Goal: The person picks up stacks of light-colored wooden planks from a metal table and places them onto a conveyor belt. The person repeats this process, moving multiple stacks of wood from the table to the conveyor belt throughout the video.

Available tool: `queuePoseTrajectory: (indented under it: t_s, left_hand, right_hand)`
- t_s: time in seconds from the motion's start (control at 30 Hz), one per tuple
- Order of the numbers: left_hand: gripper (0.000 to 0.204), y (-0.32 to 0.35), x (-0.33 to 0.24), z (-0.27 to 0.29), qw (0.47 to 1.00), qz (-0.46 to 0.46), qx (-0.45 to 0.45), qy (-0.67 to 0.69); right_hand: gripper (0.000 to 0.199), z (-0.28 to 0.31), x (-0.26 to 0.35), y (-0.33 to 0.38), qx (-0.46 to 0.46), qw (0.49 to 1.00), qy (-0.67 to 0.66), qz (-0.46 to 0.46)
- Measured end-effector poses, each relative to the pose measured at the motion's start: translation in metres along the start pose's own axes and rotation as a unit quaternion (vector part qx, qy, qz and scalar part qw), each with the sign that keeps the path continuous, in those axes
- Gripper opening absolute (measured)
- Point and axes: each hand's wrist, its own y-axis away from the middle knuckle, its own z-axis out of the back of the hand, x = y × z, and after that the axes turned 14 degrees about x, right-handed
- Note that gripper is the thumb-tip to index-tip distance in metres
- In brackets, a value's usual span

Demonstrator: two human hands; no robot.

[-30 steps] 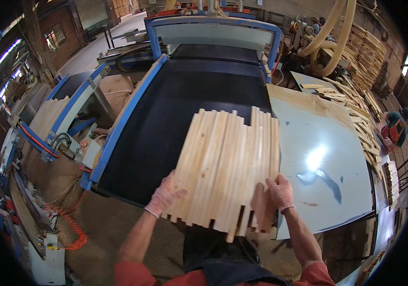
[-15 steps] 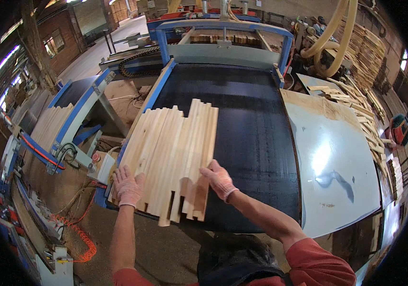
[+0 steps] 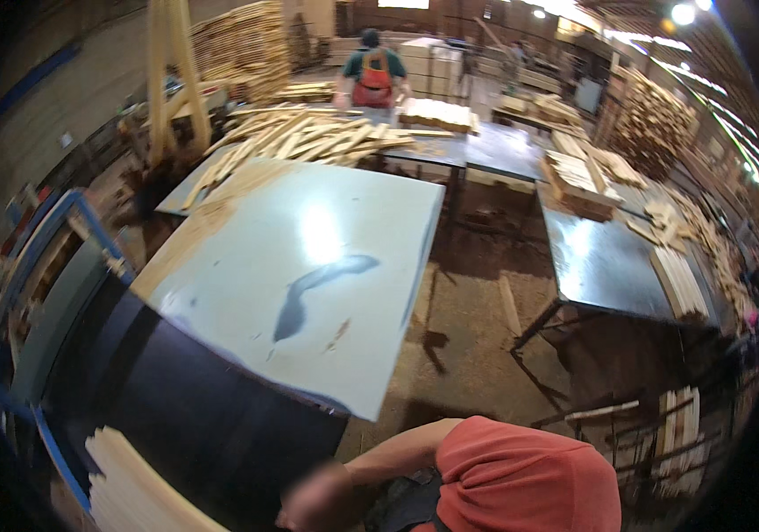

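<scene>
My right hand (image 3: 315,498) is at the lower edge of the head view, over the near edge of the dark conveyor belt (image 3: 175,399). It is smeared, so its fingers do not show clearly. To its left lie pale wooden strips (image 3: 135,483), side by side on the belt and cut off by the frame's lower edge. Dark belt shows between them and the hand. My left hand is out of the picture.
A shiny pale sheet-topped table (image 3: 370,222) adjoins the belt on the right, with loose wooden strips (image 3: 308,137) heaped beyond it. A blue machine frame (image 3: 7,266) rises at left. Farther right stands a metal table (image 3: 610,266) bearing wood. A person (image 3: 373,75) stands at the far tables.
The view has swung right, bringing the side tables and the person into full view. My left hand has left the picture. My right hand no longer shows against the strips' side.
</scene>
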Motion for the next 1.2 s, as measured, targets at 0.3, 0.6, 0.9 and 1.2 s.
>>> queuePoseTrajectory:
  t_s: [0.3, 0.6, 0.9, 1.2]
  left_hand:
    - [0.041, 0.088, -0.145, -0.433, 0.748, -0.121, 0.651, 0.05]
    - [0.041, 0.168, -0.077, -0.775, 0.679, 0.11, 0.708, -0.162]
    - [0.043, 0.302, -0.117, -1.039, 0.448, 0.112, 0.817, -0.345]
    - [0.045, 0.268, -0.164, -1.236, 0.432, 0.11, 0.814, -0.371]
  right_hand:
    - [0.06, -0.113, -0.098, 0.435, -0.7, 0.595, 0.063, -0.389]
    - [0.037, -0.34, -0.229, 0.684, -0.698, 0.481, -0.055, -0.528]
    - [0.042, -0.355, -0.234, 0.69, -0.762, 0.475, -0.2, -0.391]
    - [0.043, -0.273, -0.159, 0.809, -0.772, 0.426, -0.272, -0.386]
